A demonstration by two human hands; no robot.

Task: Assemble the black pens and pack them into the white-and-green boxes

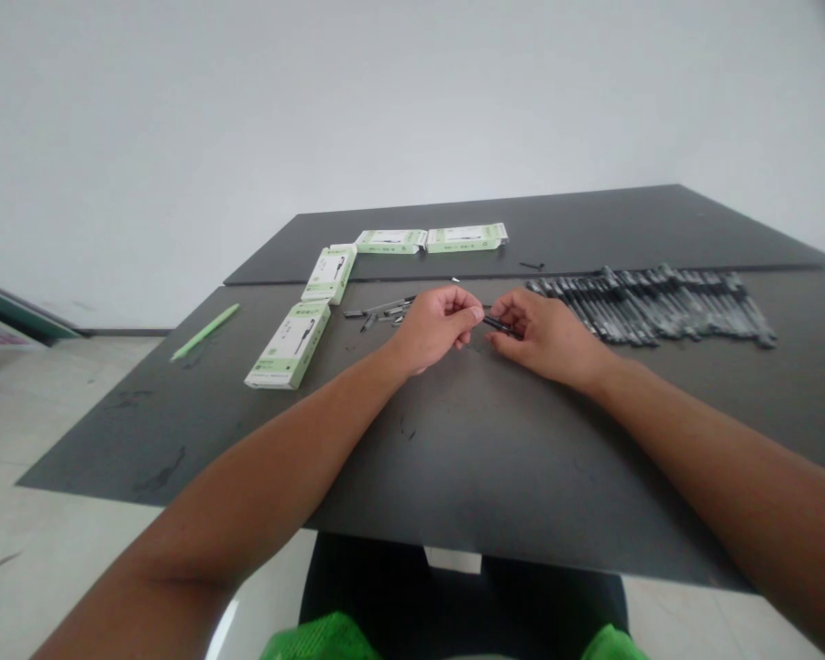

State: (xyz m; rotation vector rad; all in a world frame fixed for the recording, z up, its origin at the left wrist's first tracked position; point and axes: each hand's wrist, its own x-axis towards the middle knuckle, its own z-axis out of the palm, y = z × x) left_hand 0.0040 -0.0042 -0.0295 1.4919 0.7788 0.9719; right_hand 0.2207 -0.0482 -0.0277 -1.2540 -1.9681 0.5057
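Observation:
My left hand (438,325) is closed in a pinch at the left end of a dark pen (500,325), over the middle of the table. From the other side my right hand (550,335) grips the same pen between thumb and fingers. Much of the pen is hidden by the fingers. Behind and left of my left hand lie loose pen parts (385,313), several short clear and dark pieces. To the right of my right hand, a long row of clear pens with black parts (660,307) lies side by side.
Green-and-white boxes (291,344) form a bent line at the left and back, including a far box (466,238). A light green pen or cutter (206,332) lies at the left. A small black piece (532,266) sits near the seam of the dark table (495,467).

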